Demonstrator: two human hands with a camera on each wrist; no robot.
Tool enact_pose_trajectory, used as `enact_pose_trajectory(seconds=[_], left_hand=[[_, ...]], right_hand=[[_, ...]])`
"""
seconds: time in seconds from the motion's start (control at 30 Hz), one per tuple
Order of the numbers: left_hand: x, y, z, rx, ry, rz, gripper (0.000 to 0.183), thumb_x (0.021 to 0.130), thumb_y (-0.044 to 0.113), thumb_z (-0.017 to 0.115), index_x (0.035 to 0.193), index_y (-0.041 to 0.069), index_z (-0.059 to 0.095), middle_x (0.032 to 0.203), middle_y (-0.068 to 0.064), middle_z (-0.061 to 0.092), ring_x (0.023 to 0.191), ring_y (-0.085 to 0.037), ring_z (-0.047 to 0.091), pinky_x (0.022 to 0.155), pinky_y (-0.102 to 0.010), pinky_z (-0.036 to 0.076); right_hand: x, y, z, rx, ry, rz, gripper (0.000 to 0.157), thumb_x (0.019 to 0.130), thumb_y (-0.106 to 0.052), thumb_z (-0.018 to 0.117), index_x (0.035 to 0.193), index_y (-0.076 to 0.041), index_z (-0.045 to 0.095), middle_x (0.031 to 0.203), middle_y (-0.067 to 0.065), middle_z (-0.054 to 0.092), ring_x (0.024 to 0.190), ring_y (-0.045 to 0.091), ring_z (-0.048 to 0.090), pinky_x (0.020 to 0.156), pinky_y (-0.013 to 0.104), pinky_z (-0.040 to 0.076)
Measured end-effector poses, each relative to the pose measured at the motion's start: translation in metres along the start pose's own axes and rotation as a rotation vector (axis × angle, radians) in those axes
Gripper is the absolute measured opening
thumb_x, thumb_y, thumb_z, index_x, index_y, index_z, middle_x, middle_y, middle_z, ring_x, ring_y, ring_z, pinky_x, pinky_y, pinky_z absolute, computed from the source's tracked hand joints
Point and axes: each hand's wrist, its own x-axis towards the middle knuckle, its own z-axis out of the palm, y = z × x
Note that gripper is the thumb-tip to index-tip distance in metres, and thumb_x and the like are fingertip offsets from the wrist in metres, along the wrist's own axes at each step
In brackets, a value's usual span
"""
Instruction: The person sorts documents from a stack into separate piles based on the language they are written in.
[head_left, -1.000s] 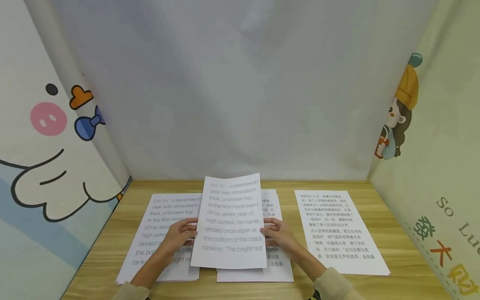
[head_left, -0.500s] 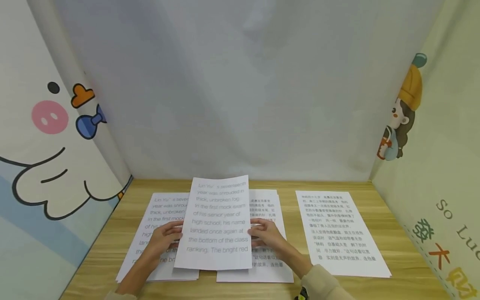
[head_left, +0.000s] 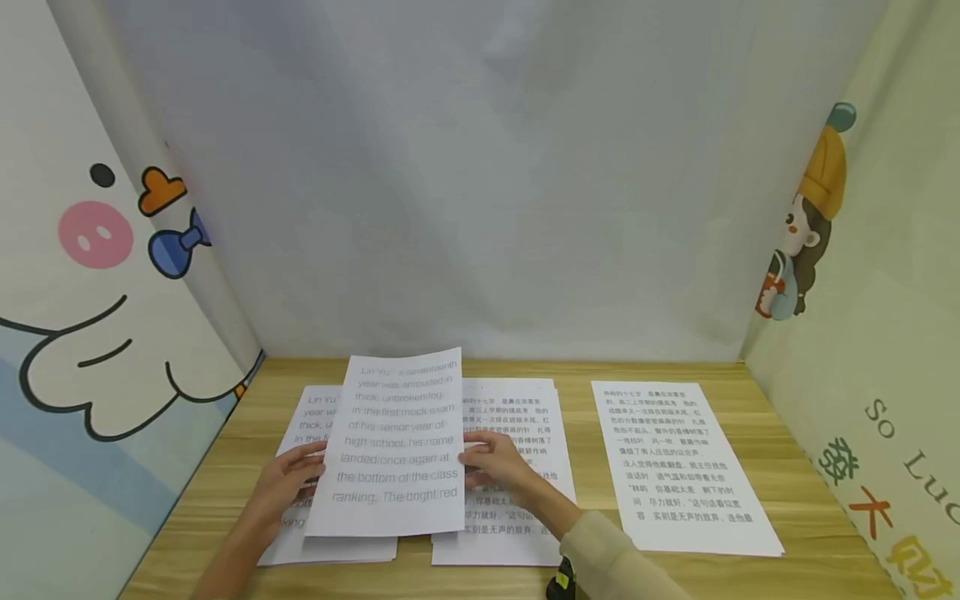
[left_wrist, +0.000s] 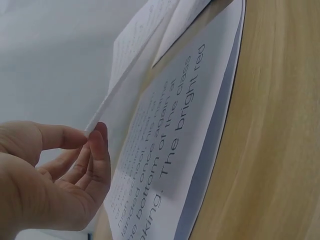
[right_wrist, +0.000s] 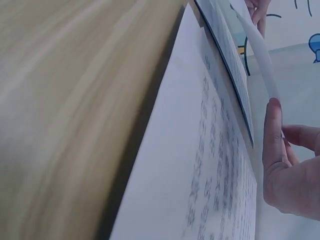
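A sheet of paper [head_left: 393, 442] with large English print is held up by both hands, one at each side edge. My left hand [head_left: 287, 487] pinches its left edge between thumb and fingers; in the left wrist view the same hand [left_wrist: 65, 170] grips the edge above the printed stack. On the right edge, my right hand [head_left: 498, 468] pinches with thumb and fingers, as the hand [right_wrist: 292, 165] in the right wrist view also shows. The sheet overlaps the left English stack [head_left: 345, 550] and the left margin of the middle Chinese-printed stack [head_left: 517, 467].
Another Chinese-printed stack [head_left: 686, 467] lies at the right of the wooden table [head_left: 810, 517]. A pale cloth wall [head_left: 480, 183] rises behind the table, with cartoon-printed panels [head_left: 97, 358] on both sides.
Both hands have carried the held sheet leftward, from between the left and middle stacks to mostly over the left one. More of the middle stack shows now.
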Motion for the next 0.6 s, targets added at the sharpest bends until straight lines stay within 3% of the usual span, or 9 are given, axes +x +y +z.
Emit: enact_pose_trajectory(seconds=[0.27,0.6], left_hand=[[-0.002,-0.005,-0.030,0.073,0.021,-0.019,0.052,0.103,0.015,0.056,0.152,0.001,0.043,0.128,-0.008,0.069,0.095,-0.009,0.060,0.076,-0.023,0.053],[-0.001,-0.017,-0.054,0.083,0.077,-0.069,0.054,0.101,0.015,0.058,0.152,0.001,0.044,0.125,-0.003,0.071,0.094,-0.008,0.061,0.076,-0.025,0.052]], right_hand=[[0.011,-0.003,0.032,0.029,-0.044,-0.005,0.046,0.097,-0.005,0.062,0.141,0.005,0.054,0.110,0.019,0.075,0.090,0.018,0.075,0.080,0.035,0.064],[0.022,0.001,0.065,0.069,-0.079,0.011,0.042,0.096,-0.001,0.064,0.136,0.005,0.057,0.114,0.023,0.074,0.097,0.028,0.076,0.080,0.038,0.065]])
